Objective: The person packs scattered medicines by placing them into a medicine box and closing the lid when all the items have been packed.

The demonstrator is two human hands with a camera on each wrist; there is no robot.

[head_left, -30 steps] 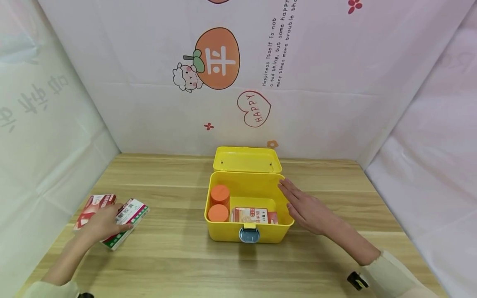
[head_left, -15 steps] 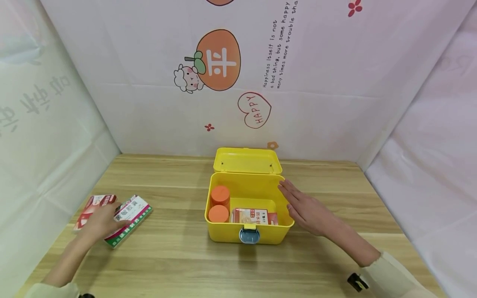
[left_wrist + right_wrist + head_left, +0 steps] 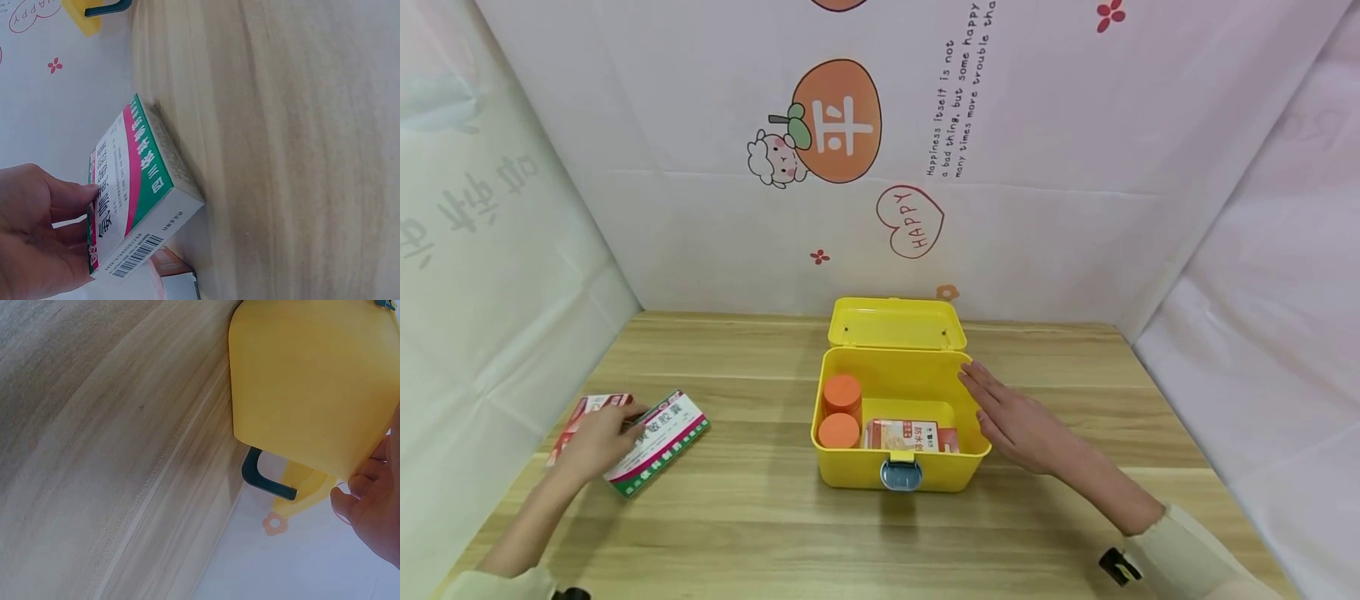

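At the left of the table, my left hand [image 3: 597,442] pinches a white, pink and green medicine box [image 3: 664,446] by its left edge. In the left wrist view the thumb lies on the printed face of the medicine box [image 3: 134,181] and the other fingers go behind it. A red-and-white box [image 3: 597,403] lies partly hidden behind that hand. My right hand [image 3: 1017,423] rests its extended fingers against the right side of an open yellow storage box [image 3: 850,468]. From the right wrist view, the fingers touch the upper edge of the yellow side wall [image 3: 306,381].
Inside the storage box stand two orange-capped containers [image 3: 842,390] and a bandage box [image 3: 904,434]. Its lid [image 3: 898,323] is tilted back, and a grey-blue latch [image 3: 902,475] hangs in front. Printed cloth [image 3: 1037,242] walls the table's back and sides.
The medicine box has turned its printed face up more and shifted slightly right. My left thumb has drawn back to its left edge, uncovering more print. The right hand stays put.
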